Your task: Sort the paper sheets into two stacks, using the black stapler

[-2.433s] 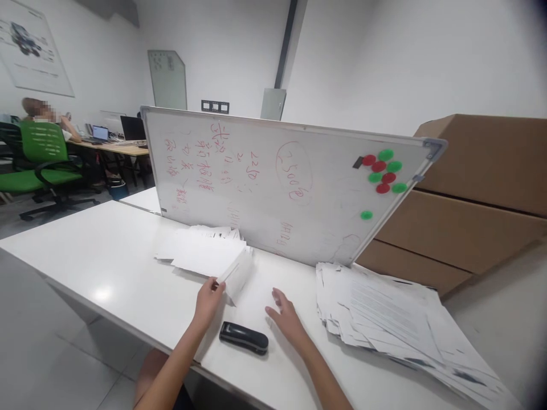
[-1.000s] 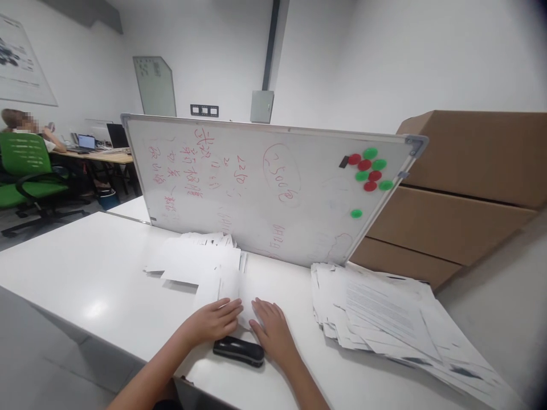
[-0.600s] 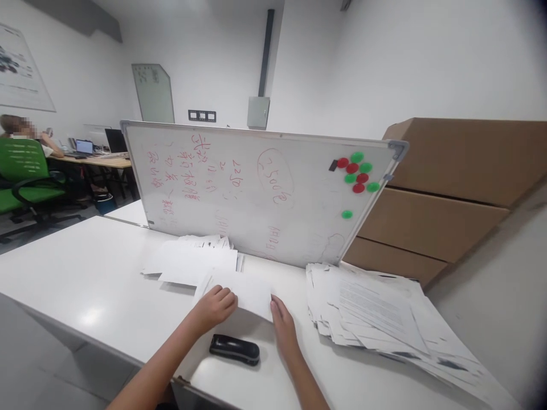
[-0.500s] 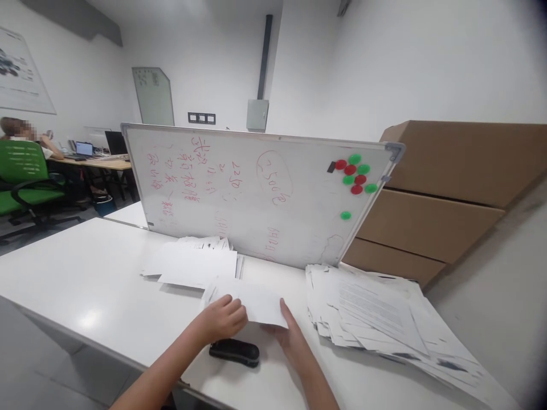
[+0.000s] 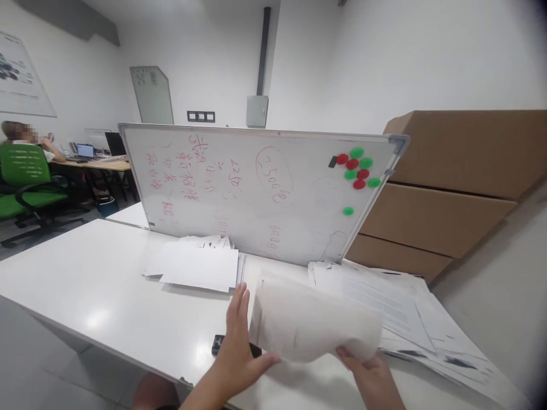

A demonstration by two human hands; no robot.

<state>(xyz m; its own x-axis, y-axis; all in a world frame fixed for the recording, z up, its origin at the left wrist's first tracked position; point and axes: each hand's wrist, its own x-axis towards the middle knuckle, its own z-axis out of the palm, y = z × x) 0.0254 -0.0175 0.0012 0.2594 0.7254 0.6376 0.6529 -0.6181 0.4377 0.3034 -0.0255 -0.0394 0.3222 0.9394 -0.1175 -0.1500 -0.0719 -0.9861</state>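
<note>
Several white sheets, curved and raised above the table, are pinched at their lower right corner by my right hand. At their left edge my left hand is held upright with its fingers spread, thumb near the lower edge of the paper. Behind that hand lies a black stapler-like object, mostly covered. A stack of white paper rests farther back on the left. To the right, a larger, messy pile of printed sheets is partly hidden by the held paper.
A whiteboard with red writing and round magnets leans at the back of the white table. Cardboard boxes are stacked behind on the right. At the far left a person sits by a green chair.
The paper has moved right and been lifted, its face now tilted toward the camera. My right hand has moved right with it. My left hand has opened from a closed pose.
</note>
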